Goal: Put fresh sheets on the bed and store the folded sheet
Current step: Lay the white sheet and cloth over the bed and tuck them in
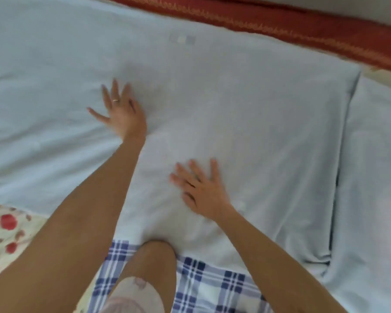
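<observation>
A pale blue sheet (246,105) lies spread over most of the bed. My left hand (120,109) presses flat on it with fingers spread, toward the middle left. My right hand (199,186) also lies flat on the sheet, nearer to me, fingers straight and apart. A long fold (341,154) runs down the sheet on the right side, where the cloth bunches near the bottom (318,260). My knee (156,251) rests on the sheet's near edge.
A blue-and-white checked cloth (203,281) shows under the sheet's near edge. A floral cloth (7,236) lies at the lower left. A red patterned border (303,30) runs along the bed's far side.
</observation>
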`<action>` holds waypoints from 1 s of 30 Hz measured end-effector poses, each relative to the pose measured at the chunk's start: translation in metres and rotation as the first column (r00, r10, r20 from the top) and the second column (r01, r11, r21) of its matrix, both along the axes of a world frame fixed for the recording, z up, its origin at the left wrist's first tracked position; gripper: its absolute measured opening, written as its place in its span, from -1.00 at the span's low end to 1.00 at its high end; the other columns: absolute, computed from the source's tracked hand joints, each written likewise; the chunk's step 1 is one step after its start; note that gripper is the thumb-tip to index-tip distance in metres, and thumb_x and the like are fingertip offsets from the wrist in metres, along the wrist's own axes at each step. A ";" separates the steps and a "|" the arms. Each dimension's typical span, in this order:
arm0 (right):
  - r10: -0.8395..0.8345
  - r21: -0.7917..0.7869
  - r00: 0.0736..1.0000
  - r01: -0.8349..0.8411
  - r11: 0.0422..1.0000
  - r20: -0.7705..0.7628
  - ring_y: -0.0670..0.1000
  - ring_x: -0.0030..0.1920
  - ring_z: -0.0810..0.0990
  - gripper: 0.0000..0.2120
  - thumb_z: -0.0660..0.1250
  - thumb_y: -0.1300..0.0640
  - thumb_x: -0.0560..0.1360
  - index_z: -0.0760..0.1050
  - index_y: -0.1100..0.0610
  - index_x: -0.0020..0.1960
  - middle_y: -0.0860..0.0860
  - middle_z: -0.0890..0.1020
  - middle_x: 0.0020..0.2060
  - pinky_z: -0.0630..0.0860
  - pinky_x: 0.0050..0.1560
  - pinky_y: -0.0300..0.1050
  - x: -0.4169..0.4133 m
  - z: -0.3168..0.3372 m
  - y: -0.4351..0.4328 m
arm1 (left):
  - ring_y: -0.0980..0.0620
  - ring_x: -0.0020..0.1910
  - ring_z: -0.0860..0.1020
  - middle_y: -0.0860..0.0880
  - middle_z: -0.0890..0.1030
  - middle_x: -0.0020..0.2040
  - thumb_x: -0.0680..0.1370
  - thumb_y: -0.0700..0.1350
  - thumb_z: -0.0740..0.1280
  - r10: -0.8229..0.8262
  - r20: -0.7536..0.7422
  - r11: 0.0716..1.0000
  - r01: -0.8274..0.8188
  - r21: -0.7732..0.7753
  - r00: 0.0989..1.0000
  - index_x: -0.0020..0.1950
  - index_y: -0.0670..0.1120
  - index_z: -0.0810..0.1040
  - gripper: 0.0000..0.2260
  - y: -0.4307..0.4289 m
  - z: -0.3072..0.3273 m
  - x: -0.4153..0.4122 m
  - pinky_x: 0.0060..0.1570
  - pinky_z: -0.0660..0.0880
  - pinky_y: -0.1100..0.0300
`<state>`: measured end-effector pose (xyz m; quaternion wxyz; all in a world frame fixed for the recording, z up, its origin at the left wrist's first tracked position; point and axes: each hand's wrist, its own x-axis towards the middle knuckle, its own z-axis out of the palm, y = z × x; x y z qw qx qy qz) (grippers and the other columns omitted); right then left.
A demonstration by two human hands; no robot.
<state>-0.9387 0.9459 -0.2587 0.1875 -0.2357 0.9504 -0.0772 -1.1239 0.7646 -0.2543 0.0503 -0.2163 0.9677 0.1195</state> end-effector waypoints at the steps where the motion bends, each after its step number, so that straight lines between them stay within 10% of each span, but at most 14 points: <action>1: -0.028 0.059 0.999 0.027 0.998 0.020 0.13 0.48 0.18 -0.46 0.06 -0.13 0.52 0.15 -0.13 0.50 -0.08 0.15 0.51 -0.07 0.32 0.48 0.032 -0.005 0.032 | -0.02 0.54 -0.06 0.13 0.09 0.54 0.56 -0.05 0.08 0.179 0.051 0.984 -0.179 -0.010 0.982 0.46 0.19 0.25 -0.55 -0.004 0.002 0.022 0.33 -0.20 -0.37; 5: -0.467 0.298 0.883 0.432 0.851 0.051 0.20 0.49 0.06 -0.40 -0.07 -0.25 0.50 0.00 -0.17 0.52 -0.12 0.00 0.52 -0.12 0.27 0.52 0.111 0.004 0.170 | -0.22 0.51 -0.12 0.05 -0.11 0.56 0.58 0.09 0.03 0.078 0.257 0.997 -0.069 -0.043 0.963 0.54 0.14 -0.09 -0.45 0.054 -0.004 0.140 0.28 -0.08 -0.47; 8: -0.794 0.434 0.607 0.704 0.562 0.045 0.21 0.52 -0.09 -0.33 -0.10 -0.39 0.48 -0.18 -0.20 0.51 -0.14 -0.14 0.53 -0.18 0.23 0.59 0.141 0.025 0.240 | -0.24 0.51 -0.09 0.00 -0.11 0.56 0.51 0.18 -0.08 -0.187 0.327 0.982 0.174 0.069 0.926 0.54 0.11 -0.15 -0.39 0.147 0.000 0.219 0.27 -0.06 -0.48; 11: -0.941 0.356 0.338 0.878 0.320 0.015 0.22 0.51 -0.16 -0.19 -0.13 -0.45 0.40 -0.16 -0.11 0.54 -0.02 -0.13 0.55 -0.13 0.28 0.57 0.163 0.048 0.280 | -0.18 0.52 -0.08 -0.04 -0.10 0.55 0.49 0.19 -0.02 -0.619 0.348 0.785 0.558 0.270 0.704 0.53 0.10 -0.10 -0.37 0.227 0.011 0.310 0.22 -0.18 -0.52; 17: -0.658 0.272 0.752 0.625 0.732 0.041 0.27 0.47 0.11 -0.36 -0.14 -0.35 0.52 -0.01 -0.11 0.53 0.03 0.18 0.50 0.10 0.21 0.58 0.229 0.052 0.275 | 0.05 0.50 -0.30 0.03 -0.41 0.45 0.59 0.06 0.08 -0.969 0.228 0.214 0.800 0.560 0.099 0.53 0.03 -0.16 -0.40 0.281 0.023 0.399 0.30 -0.19 -0.42; 19: -0.726 0.337 0.676 0.659 0.672 0.127 0.27 0.49 0.05 -0.28 -0.18 -0.44 0.46 -0.06 -0.14 0.53 0.00 0.06 0.53 0.10 0.22 0.58 0.259 0.043 0.273 | 0.02 0.49 -0.35 0.02 -0.38 0.47 0.60 -0.03 0.15 -0.956 0.230 0.290 0.725 0.625 0.185 0.55 0.02 -0.15 -0.38 0.273 0.029 0.384 0.37 -0.34 -0.28; 23: -0.973 0.338 0.153 0.919 0.204 0.172 0.21 0.51 -0.20 0.03 0.11 -0.48 0.31 -0.31 -0.04 0.53 0.05 -0.27 0.52 0.08 0.30 0.51 0.291 0.042 0.271 | -0.09 0.50 -0.29 -0.14 -0.27 0.53 0.44 0.00 0.40 -0.802 0.343 0.597 0.660 0.455 0.489 0.55 -0.07 -0.16 -0.10 0.278 0.035 0.326 0.40 -0.27 -0.20; 27: -0.969 0.360 0.051 0.923 0.138 0.243 0.23 0.50 -0.07 0.22 0.32 -0.43 0.28 -0.41 0.10 0.50 0.10 -0.23 0.52 0.24 0.28 0.39 0.297 0.054 0.246 | -0.14 0.45 -0.42 -0.12 -0.46 0.46 0.25 0.29 0.47 -0.717 0.515 0.681 0.631 0.372 0.470 0.47 -0.01 -0.44 0.23 0.328 0.032 0.289 0.27 -0.21 -0.43; 30: -0.972 0.367 -0.004 0.926 0.085 0.235 0.19 0.24 0.40 0.04 0.36 -0.21 0.42 -0.31 0.16 0.51 0.18 0.23 0.39 0.47 0.12 0.13 0.299 0.058 0.243 | -0.19 0.38 -0.53 -0.13 -0.59 0.37 0.03 0.44 0.47 -0.665 0.620 0.711 0.605 0.357 0.416 0.37 0.01 -0.59 0.42 0.346 0.038 0.285 0.22 -0.25 -0.48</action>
